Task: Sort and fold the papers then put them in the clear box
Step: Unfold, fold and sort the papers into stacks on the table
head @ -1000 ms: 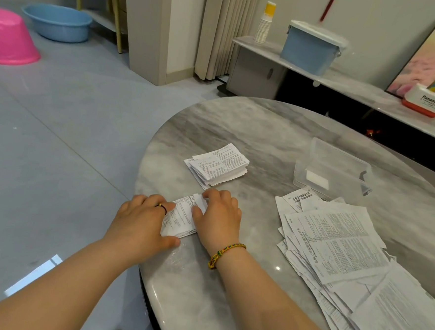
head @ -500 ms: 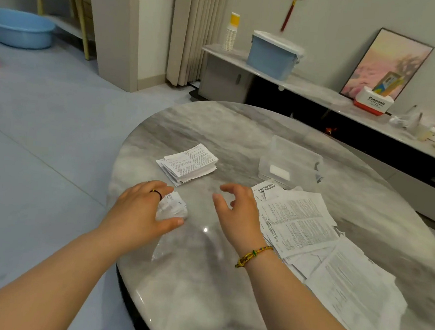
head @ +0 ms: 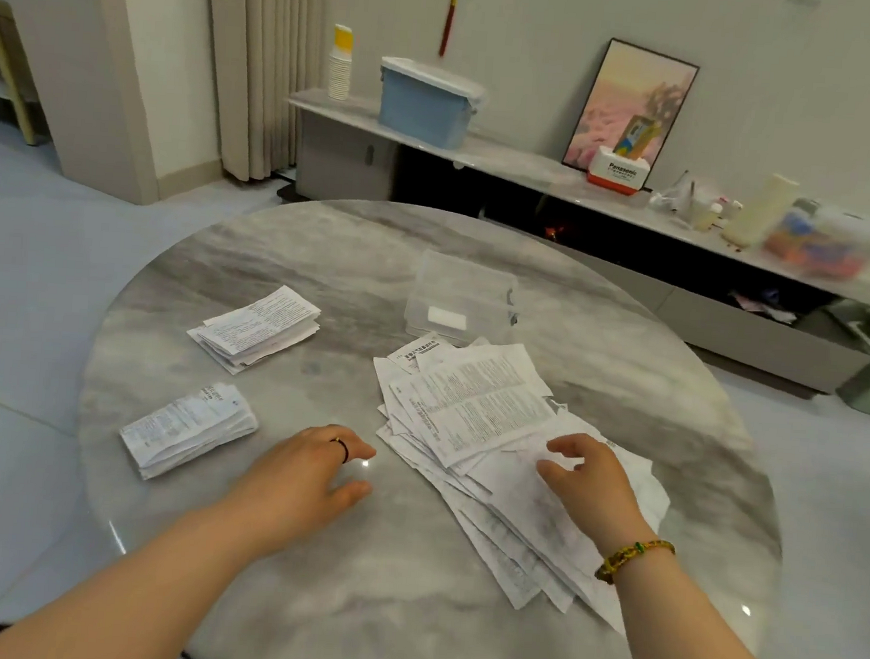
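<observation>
Two folded white leaflet piles, the far pile (head: 258, 330) and the near pile (head: 186, 430), sit left; the loose heap of printed sheets (head: 479, 409) lies right, just nearer than the clear plastic box (head: 458, 300). Our left hand (head: 304, 469) hovers relaxed, empty; our right hand (head: 587, 484) touches the heap, fingers bent, gripping nothing. Limp, slippery sheets: we'd pinch a free corner.

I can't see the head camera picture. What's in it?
A person's right hand touches a messy pile of papers on a marble table, with the left hand open and empty beside it. A near folded stack and a far folded stack lie to the left, and a clear box sits behind the pile.
</observation>
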Action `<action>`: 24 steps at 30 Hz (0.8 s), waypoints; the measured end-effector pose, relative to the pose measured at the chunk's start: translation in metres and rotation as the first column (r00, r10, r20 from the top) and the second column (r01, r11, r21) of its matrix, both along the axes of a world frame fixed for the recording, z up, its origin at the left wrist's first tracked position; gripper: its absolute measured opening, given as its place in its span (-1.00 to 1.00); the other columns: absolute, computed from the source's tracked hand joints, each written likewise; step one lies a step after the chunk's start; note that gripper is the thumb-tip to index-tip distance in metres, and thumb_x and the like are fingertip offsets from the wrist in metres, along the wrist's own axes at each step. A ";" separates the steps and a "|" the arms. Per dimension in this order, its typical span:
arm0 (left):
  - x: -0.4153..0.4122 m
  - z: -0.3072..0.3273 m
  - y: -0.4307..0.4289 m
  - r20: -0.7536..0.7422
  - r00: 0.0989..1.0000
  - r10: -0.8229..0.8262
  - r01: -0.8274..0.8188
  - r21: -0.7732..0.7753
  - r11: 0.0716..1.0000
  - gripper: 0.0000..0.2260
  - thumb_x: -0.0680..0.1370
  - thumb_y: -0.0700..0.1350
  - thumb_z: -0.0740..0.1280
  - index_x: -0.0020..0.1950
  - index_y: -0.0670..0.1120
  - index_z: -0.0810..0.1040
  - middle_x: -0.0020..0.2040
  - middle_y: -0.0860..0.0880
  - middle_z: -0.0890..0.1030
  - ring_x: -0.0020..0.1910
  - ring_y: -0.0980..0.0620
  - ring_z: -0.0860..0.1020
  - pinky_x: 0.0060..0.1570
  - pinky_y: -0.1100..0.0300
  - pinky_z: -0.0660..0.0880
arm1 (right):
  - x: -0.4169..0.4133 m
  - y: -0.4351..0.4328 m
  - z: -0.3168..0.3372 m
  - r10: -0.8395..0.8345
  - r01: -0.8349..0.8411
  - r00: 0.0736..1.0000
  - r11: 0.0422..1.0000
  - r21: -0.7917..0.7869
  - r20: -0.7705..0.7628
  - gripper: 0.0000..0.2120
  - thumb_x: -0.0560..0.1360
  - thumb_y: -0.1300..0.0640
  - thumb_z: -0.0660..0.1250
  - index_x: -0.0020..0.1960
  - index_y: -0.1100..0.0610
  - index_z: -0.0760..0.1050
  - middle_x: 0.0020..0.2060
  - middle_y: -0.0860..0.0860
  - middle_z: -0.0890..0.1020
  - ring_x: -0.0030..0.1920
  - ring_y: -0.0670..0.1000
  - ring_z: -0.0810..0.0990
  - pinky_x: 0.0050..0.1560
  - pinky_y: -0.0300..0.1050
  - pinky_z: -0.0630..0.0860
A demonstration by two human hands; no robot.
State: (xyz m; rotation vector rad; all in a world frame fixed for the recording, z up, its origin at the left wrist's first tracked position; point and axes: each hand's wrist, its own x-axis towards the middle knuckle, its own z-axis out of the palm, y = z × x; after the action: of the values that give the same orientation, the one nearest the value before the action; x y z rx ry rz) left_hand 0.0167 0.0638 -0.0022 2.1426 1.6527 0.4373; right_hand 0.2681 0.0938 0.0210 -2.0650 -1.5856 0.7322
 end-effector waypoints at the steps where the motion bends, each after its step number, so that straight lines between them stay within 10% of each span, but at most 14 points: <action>1: 0.005 -0.001 0.001 -0.009 1.000 -0.007 0.007 -0.006 1.000 -0.63 0.57 0.03 0.19 0.38 0.05 0.32 0.38 0.17 0.31 0.35 0.17 0.30 0.29 0.37 0.19 | 0.010 0.000 -0.003 -0.059 0.059 0.998 0.997 -0.039 0.014 -0.68 0.49 0.12 0.30 0.23 0.14 0.43 0.28 0.11 0.41 0.30 0.11 0.35 0.21 -0.07 0.35; 13: 0.062 -0.022 0.011 -0.104 0.990 -0.097 0.091 -0.058 0.994 -0.50 0.58 0.11 0.13 0.49 0.09 0.08 0.52 0.12 0.04 0.49 0.14 0.05 0.41 0.32 -0.01 | 0.052 0.015 -0.019 -0.428 0.413 0.891 0.903 -0.117 -0.152 -0.39 0.46 0.22 0.29 0.43 0.16 0.13 0.39 0.15 0.20 0.28 0.21 0.38 0.30 0.10 0.35; 18: 0.068 -0.029 0.011 -0.249 0.959 -0.133 0.119 -0.072 0.990 -0.43 0.53 0.25 0.03 0.50 0.11 0.03 0.53 0.12 -0.05 0.51 0.14 -0.06 0.44 0.25 -0.11 | 0.058 0.024 -0.018 -0.513 0.523 0.753 0.847 -0.098 -0.412 -0.42 0.43 0.33 0.32 0.39 0.27 0.20 0.32 0.18 0.37 0.18 0.18 0.47 -0.03 -0.07 0.45; 24: 0.068 -0.026 0.013 -0.261 0.956 -0.136 0.123 -0.065 0.990 -0.48 0.56 0.21 0.03 0.49 0.13 0.05 0.52 0.15 -0.05 0.50 0.17 -0.06 0.43 0.27 -0.09 | 0.055 0.017 -0.001 -0.366 0.281 0.785 0.929 -0.239 -0.499 -0.75 0.46 0.35 0.30 0.14 0.34 0.48 0.02 0.23 0.57 -0.14 0.13 0.55 -0.11 -0.05 0.50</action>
State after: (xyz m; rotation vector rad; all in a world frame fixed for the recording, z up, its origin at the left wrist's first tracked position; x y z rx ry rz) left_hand 0.0848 0.0764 -0.0280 2.3380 1.6243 0.0726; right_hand 0.3232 0.1105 0.0203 -1.9224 -0.8549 1.1980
